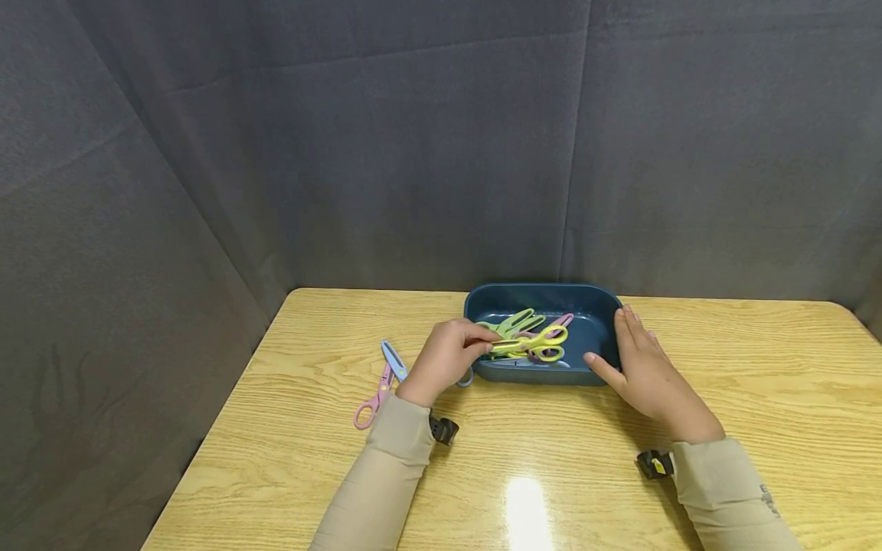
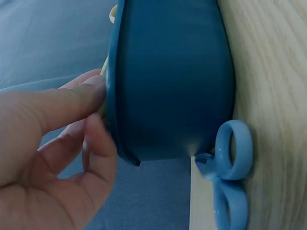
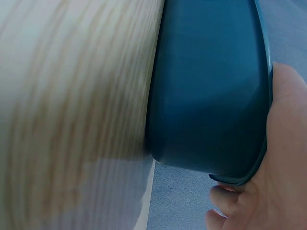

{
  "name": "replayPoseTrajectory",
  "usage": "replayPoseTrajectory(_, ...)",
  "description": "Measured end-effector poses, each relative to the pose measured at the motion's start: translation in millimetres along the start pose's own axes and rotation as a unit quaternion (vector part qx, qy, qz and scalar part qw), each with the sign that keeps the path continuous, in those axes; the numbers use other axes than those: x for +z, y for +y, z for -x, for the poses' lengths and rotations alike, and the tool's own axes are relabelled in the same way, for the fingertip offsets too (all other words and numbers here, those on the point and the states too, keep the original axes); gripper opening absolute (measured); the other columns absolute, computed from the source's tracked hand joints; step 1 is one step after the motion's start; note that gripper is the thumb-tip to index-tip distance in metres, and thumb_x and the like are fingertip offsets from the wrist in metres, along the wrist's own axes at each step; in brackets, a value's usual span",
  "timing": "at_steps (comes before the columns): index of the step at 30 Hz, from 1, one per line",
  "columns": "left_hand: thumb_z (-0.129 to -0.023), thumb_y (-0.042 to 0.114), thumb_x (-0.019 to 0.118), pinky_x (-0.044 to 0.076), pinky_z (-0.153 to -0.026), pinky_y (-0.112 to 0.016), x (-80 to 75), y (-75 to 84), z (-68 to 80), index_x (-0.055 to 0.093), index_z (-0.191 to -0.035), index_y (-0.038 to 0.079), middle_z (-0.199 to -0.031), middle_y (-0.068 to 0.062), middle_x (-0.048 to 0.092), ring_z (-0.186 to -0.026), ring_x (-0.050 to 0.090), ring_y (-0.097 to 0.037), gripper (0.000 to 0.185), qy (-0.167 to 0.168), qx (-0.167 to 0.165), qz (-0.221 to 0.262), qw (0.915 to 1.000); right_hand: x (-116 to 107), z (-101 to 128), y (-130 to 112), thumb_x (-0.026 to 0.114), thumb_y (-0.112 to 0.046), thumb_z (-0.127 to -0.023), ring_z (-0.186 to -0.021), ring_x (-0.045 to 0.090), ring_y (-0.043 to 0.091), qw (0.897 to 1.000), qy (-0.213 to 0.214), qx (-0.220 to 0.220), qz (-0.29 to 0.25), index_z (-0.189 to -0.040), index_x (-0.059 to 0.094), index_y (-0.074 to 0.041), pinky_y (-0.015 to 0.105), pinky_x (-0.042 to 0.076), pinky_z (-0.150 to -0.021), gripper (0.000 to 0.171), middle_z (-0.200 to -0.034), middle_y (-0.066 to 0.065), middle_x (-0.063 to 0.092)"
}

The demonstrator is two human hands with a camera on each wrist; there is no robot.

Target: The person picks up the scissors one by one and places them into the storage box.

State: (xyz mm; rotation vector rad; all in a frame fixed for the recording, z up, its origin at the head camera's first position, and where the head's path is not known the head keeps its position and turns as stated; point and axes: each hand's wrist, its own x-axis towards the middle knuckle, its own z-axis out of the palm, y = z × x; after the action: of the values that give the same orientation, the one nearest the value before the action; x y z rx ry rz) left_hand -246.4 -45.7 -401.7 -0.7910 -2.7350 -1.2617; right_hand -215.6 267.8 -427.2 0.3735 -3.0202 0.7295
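a: why does the right hand lie flat on the blue tray?
b: steadying it, fingers straight; the left hand pinches yellow scissors just beyond its fingertips, over the tray.

A pink pair of scissors with a blue blade cover lies on the light wood-grain worktop at the lower left of the head view, tips pointing up and away. A pale blue scissor handle rests flat on the worktop at the lower right of the left wrist view. Dark grey fabric panels stand behind and to the left of the worktop, filling the upper part of the head view.
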Motion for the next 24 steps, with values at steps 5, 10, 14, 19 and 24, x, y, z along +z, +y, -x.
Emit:
replayPoseTrajectory(5,-0.097,0.006,0.067,0.052,-0.074,-0.024,3.3,-1.2,-0.1,0.077,-0.117,0.008,-0.109,-0.006,0.072,-0.094,0.067,-0.018,0.023,-0.012,-0.008,-0.007,0.9999,-0.2,0.6,-0.2,0.046,-0.058,-0.103,-0.152,-0.001,0.048,1.000,-0.003,0.003,-0.001,-0.156,-0.001,0.012,0.062,0.005,-0.120,0.099,-0.164,0.032,-0.003)
replayPoseTrajectory(10,-0.097,0.008,0.068,0.054,-0.076,-0.025,3.8,0.5,-0.8,0.078,-0.116,0.009,-0.108,-0.006,0.073,-0.095,0.067,-0.019,0.022,-0.014,-0.004,-0.037,0.9992,-0.8,0.3,-0.7,0.045,-0.058,-0.103,-0.152,0.000,0.048,1.000,0.000,0.002,0.000,-0.157,0.000,0.012,0.061,0.005,-0.120,0.099,-0.164,0.032,-0.003)
replayPoseTrajectory(14,-0.097,0.009,0.069,0.054,-0.077,-0.025,4.6,2.3,-1.4,0.079,-0.113,0.008,-0.107,-0.007,0.074,-0.095,0.068,-0.020,0.019,-0.012,0.018,-0.076,0.9969,-1.2,0.3,-0.8,0.045,-0.058,-0.103,-0.152,0.000,0.048,1.000,-0.001,0.004,0.001,-0.157,0.001,0.012,0.061,0.005,-0.121,0.099,-0.164,0.032,-0.002)
replayPoseTrajectory(19,-0.097,0.008,0.068,0.049,-0.068,-0.023,6.4,3.1,-1.2,0.080,-0.110,0.008,-0.105,-0.006,0.076,-0.082,0.068,-0.016,0.017,-0.010,0.038,-0.113,0.9928,-1.1,0.3,-0.7,0.045,-0.058,-0.103,-0.152,0.000,0.048,1.000,-0.006,0.004,0.001,-0.157,0.001,0.012,0.062,0.006,-0.120,0.099,-0.164,0.032,-0.003)
replayPoseTrajectory(24,-0.098,0.006,0.066,0.052,-0.072,-0.023,7.6,4.7,-0.6,0.079,-0.111,0.008,-0.106,-0.007,0.076,-0.085,0.069,-0.017,0.018,-0.021,0.042,-0.135,0.9897,-0.9,0.1,-0.4,0.045,-0.058,-0.103,-0.152,-0.002,0.048,1.000,-0.012,0.003,-0.001,-0.156,0.000,0.012,0.062,0.005,-0.120,0.099,-0.165,0.031,-0.006)
